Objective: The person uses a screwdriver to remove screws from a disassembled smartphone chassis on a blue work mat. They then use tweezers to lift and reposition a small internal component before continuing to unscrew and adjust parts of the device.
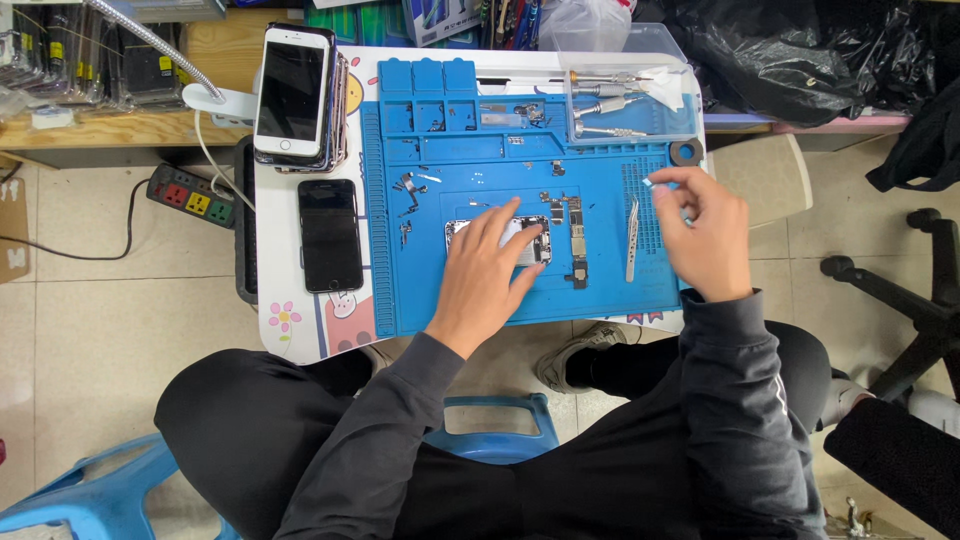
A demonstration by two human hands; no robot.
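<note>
Your left hand [490, 262] lay flat, fingers spread, on the opened silver phone housing [500, 240] near the middle of the blue silicone repair mat [600, 290], so that housing sat directly under your palm and fingertips, its long axis running left to right across the mat. Your right hand [700, 235] was raised over the mat's right edge, thumb and forefinger pinched on a tiny pale part [648, 183]; what the part was could not be told. The slim metal tweezers [632, 238] lay just beside that hand, on its left, long axis pointing away from you, clearly nearer your right hand than your left. Between the two hands, a narrow dark logic board [576, 240] lay upright on the mat, just right of the housing. A black phone [330, 235] and a stack topped by a white phone [292, 92] sat on the counter [300, 330], well off to your left.
</note>
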